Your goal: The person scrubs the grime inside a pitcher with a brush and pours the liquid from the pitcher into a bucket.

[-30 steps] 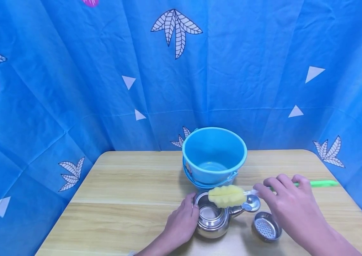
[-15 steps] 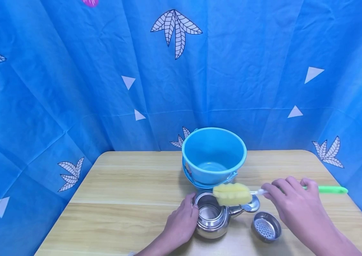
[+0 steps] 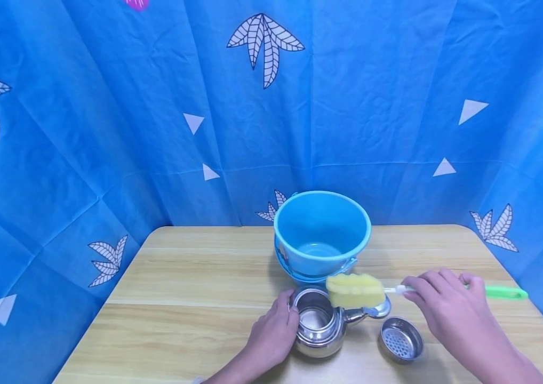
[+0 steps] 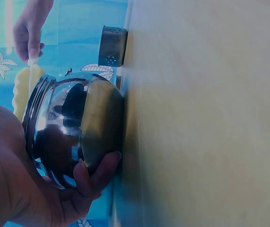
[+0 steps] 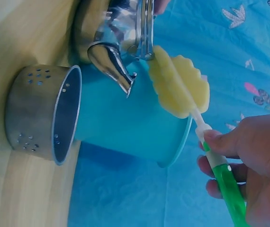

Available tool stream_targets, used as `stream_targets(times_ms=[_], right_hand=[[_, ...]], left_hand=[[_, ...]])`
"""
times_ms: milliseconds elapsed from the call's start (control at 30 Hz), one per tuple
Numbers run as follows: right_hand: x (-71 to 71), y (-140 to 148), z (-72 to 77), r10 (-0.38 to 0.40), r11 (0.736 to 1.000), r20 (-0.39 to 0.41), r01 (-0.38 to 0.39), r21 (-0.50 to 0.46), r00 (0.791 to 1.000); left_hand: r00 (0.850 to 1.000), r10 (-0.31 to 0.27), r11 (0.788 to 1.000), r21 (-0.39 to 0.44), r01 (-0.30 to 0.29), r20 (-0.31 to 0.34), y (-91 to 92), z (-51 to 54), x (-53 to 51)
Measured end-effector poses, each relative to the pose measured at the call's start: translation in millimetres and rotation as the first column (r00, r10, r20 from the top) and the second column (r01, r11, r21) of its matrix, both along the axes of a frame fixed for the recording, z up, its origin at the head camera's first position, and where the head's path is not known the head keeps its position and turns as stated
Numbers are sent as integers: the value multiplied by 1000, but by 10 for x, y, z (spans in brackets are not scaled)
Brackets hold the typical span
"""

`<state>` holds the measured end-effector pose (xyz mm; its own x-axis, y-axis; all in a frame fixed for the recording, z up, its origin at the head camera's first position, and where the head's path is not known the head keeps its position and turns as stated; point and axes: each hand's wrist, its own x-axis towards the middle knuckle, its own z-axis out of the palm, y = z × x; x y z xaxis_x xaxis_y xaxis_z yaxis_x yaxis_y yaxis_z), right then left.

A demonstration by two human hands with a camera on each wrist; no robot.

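Note:
A shiny metal teapot [image 3: 319, 341] stands on the table without a lid on its mouth. My left hand [image 3: 273, 332] grips its side, the fingers curled round the body as the left wrist view shows [image 4: 68, 198]. In my right hand [image 3: 454, 306] is a sponge brush [image 3: 355, 292] with a yellow head and a green handle [image 5: 229, 194], pinched near the white neck. The sponge head hovers by the right side of the pot's rim; whether it touches cannot be told. A perforated metal strainer cup [image 3: 400, 340] sits right of the pot, below my right hand.
Behind the teapot stands a light blue bucket [image 3: 321, 256] with its handle hanging down. A small round shiny metal piece [image 3: 383, 308] lies beyond the spout, partly hidden. Blue patterned cloth [image 3: 372, 106] surrounds the wooden table [image 3: 194, 282] at the back and sides.
My right hand has drawn the sponge brush to the right, and its head has moved away from above the pot's mouth. My left hand and the teapot stay in place.

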<state>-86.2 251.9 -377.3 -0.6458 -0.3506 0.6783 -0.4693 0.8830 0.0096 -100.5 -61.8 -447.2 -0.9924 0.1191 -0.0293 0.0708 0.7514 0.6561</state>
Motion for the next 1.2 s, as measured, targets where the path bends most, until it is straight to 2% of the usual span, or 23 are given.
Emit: stream_targets(times_ms=[367, 533, 1033, 1200], right_hand=[[-40, 122, -103, 25, 999, -12, -25, -48, 1000], [-24, 214, -121, 22, 997, 16, -21, -76, 1000], [0, 417, -168, -75, 991, 156, 91, -98, 985], [14, 468, -177, -97, 987, 181, 118, -105, 979]], left_hand=[[1000, 1, 1000, 9, -1, 4, 0, 11, 10], [1000, 1, 1000, 3, -1, 2, -1, 8, 8], [1000, 0, 1000, 9, 0, 11, -10, 9, 3], [1000, -3, 1000, 16, 3, 21, -9, 16, 1]])
